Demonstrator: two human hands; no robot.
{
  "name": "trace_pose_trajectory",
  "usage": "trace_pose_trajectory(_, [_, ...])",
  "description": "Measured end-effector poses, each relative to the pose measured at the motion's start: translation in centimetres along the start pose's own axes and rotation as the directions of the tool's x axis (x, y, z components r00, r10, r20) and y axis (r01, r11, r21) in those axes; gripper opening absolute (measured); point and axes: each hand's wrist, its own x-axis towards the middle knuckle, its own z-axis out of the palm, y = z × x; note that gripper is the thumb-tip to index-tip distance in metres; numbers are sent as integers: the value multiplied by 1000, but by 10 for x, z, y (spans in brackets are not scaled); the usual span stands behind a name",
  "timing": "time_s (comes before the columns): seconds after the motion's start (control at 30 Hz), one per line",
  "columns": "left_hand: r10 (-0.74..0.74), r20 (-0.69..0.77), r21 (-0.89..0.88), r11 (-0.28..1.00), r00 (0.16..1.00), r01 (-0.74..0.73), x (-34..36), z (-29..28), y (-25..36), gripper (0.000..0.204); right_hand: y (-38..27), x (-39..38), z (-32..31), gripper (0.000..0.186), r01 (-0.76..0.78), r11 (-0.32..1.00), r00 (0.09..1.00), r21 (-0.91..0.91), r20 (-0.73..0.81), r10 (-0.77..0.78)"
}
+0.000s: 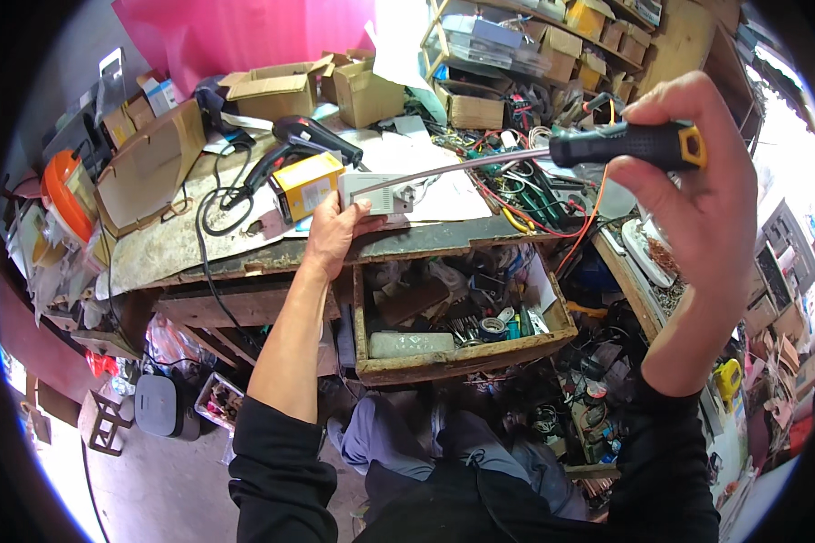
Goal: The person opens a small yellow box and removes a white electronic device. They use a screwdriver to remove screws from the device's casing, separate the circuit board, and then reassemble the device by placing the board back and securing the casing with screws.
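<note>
My left hand [335, 231] grips a small off-white vented housing [380, 192] at the front edge of the workbench. My right hand [679, 190] is raised at the right, its fingers wrapped round the black-and-yellow handle of a long screwdriver [620, 145]. The shaft runs leftward across the bench and reaches the housing near my left thumb; whether the tip touches it I cannot tell. A yellow box [306, 185] sits just left of the housing, with a black gun-shaped tool [312, 140] behind it.
Below the bench an open wooden drawer [466, 353] holds small tools and parts. Cardboard boxes [362, 95] stand at the back. Tangled wires [516, 172] and hand tools lie on the right. Black cables [226, 199] lie on the left; shelves [598, 32] hold more boxes.
</note>
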Motion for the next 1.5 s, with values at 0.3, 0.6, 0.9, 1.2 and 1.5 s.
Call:
trace_pose_trajectory(0.3, [-22,23,-66,998,999,24,-4,-3,4,33,-5,21,-9,33,-9,977,984,212,177,-29])
trace_pose_trajectory(0.6, [-47,59,-126,991,997,54,0,-6,7,38,-4,-3,-18,19,-72,997,978,-28,-197,66])
trace_pose_trajectory(0.9, [-44,73,-130,990,996,53,-3,-5,11,40,8,-16,-9,16,-3,999,971,-34,-237,-5])
trace_pose_trajectory(1.2, [-54,86,-79,995,995,60,-4,-7,8,41,-2,-17,-2,21,-214,938,976,-273,-106,191])
trace_pose_trajectory(1.5, [-55,115,-82,995,992,65,-4,-6,10,40,25,8,-27,22,70,986,987,-153,154,-46])
